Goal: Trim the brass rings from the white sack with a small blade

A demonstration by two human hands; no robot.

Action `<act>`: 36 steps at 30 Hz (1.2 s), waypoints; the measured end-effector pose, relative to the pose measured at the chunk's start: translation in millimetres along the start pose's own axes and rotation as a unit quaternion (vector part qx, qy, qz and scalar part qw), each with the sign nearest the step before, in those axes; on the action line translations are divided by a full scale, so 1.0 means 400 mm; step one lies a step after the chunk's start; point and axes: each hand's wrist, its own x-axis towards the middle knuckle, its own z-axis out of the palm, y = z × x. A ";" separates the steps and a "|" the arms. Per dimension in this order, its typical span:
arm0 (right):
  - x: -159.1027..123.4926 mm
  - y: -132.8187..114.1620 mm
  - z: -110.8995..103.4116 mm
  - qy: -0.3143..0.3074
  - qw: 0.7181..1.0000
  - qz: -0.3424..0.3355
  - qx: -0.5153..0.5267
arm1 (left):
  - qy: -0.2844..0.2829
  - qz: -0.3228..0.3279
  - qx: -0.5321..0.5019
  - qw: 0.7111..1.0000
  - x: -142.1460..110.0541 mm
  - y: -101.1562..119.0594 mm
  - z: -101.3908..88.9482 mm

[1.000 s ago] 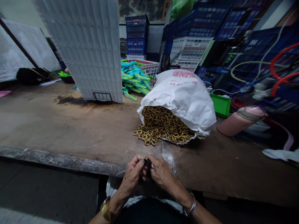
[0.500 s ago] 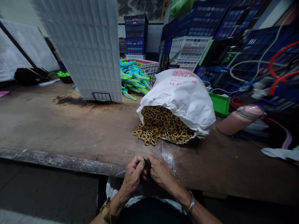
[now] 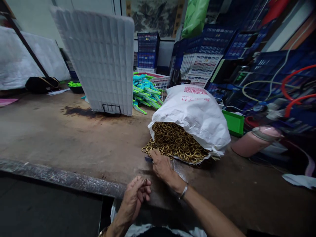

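Right hand (image 3: 161, 165) gripping blurred dark piece (image 3: 147, 159), hiding some rings (image 3: 181, 141), left hand (image 3: 135, 196), grip unclear

Sack (image 3: 197, 115) lying on bench (image 3: 61, 141); rings (image 3: 179, 141) inside, others loose on bench before it. Right hand (image 3: 163, 166) at loose rings; left hand (image 3: 137, 194) nearer, left of it, by bench's front edge. Panel (image 3: 106, 62) left of sack, heap of parts (image 3: 146, 92) between, farther back. Tray (image 3: 233, 122) right of sack, bottle (image 3: 251, 142) right of tray. Stacked crates (image 3: 148, 49) behind heap.
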 end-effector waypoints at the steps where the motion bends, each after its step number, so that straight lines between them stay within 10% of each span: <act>1: 0.025 -0.007 -0.001 -0.002 1.000 -0.015 -0.015 | 0.002 -0.001 -0.012 1.000 0.002 0.002 -0.006; 11: 0.154 -0.014 0.046 -0.043 0.993 0.005 -0.106 | -0.019 -0.059 -0.110 0.992 0.022 0.012 -0.027; 27: -0.033 0.051 0.017 -0.131 0.986 -0.028 -0.094 | -0.018 -0.055 -0.111 0.992 0.020 0.008 -0.032; 36: 0.066 0.059 -0.022 0.013 0.994 0.011 -0.112 | -0.035 -0.047 -0.104 0.993 0.021 0.006 -0.037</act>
